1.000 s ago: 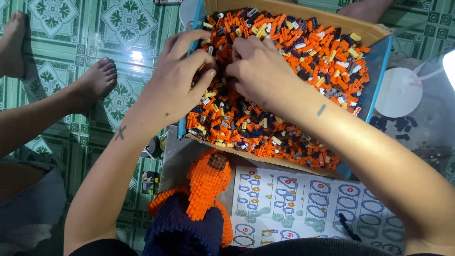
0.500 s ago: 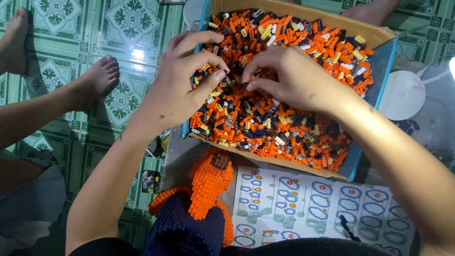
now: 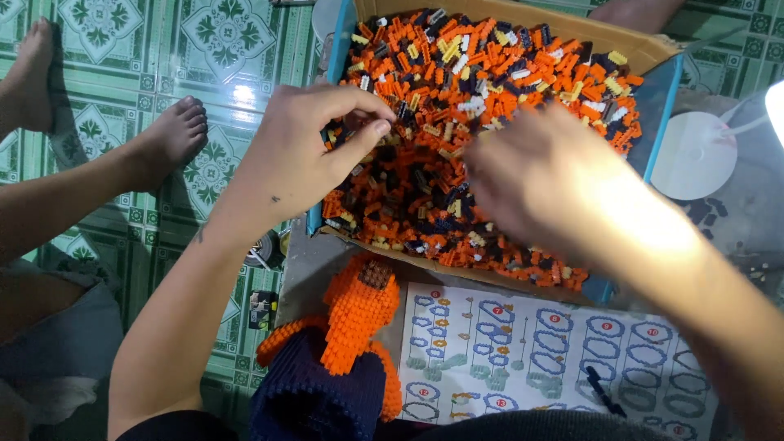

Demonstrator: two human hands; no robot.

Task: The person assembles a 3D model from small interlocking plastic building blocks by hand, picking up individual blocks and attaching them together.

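- bricks (image 3: 457, 139), tiny and mostly orange with dark blue, yellow and white mixed in, fill a shallow cardboard box (image 3: 645, 51) with blue side walls; the low open tray keeps the whole heap spread out so single pieces can be picked by sight.
- left hand (image 3: 306, 159) hovers over the near left part of the heap, its fingers (image 3: 371, 131) curled with thumb and forefinger drawn together at the tips; they look to be pinching a small piece, though it is too small to make out.
- right hand (image 3: 555, 180) lies over the middle of the heap, blurred; whether its fingers are spread or pressed together cannot be told.
- half-built model (image 3: 355, 314) of orange bricks on a dark blue base stands just in front of the box, close to the body, within easy reach for adding pieces.
- instruction sheet (image 3: 539, 351) with numbered diagram steps lies flat beside the model on the counter (image 3: 298, 273), face up for reading; a dark pen (image 3: 600, 390) rests on it.
- white lamp base (image 3: 694, 155) sits right of the box, lighting it.
- bare feet (image 3: 167, 139) of another person rest on the green patterned floor tiles (image 3: 106, 24), well apart from the box.
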